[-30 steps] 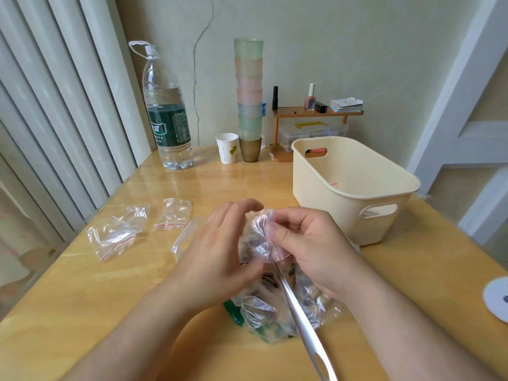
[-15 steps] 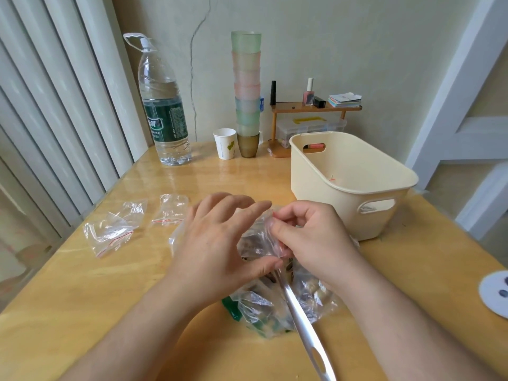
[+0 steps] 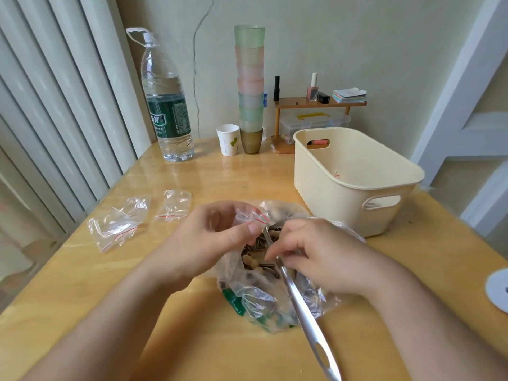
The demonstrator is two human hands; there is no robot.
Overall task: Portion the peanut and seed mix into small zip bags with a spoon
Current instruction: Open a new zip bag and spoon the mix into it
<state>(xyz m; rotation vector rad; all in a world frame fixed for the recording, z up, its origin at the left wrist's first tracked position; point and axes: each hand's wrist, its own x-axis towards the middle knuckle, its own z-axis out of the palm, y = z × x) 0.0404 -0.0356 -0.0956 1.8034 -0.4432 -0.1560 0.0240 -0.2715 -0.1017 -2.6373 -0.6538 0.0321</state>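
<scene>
Two hands: both work over the large plastic bag (image 3: 277, 295), which lies on the wooden table (image 3: 192, 347) in the head view.
Left hand (image 3: 211, 240): fingers and thumb curl round a small zip bag (image 3: 251, 214) with a red seal line, pinching it at its mouth just above the large plastic bag.
Right hand (image 3: 324, 254): fingers curl round the upper handle of the metal spoon (image 3: 308, 320); the grip looks closed on it, though the fingers hide the exact contact.
Metal spoon: bowl end is down inside the large plastic bag, handle slanting toward the camera, past the bag's near edge.
Peanut and seed mix (image 3: 258, 254): lies in the open mouth of the large plastic bag, between the two hands; peanuts and striped seeds both show.
Spare zip bags: one empty zip bag (image 3: 118, 222) lies well left of the large plastic bag, a second empty zip bag (image 3: 176, 204) between the first and the large bag.
Cream basket (image 3: 354, 185): stands just beyond and right of the large plastic bag.
Water bottle (image 3: 165, 105): far beyond the large plastic bag, to the left, by the wall.
Cup stack (image 3: 250, 86): beyond the large plastic bag, a white paper cup (image 3: 227, 139) just beside its foot.
</scene>
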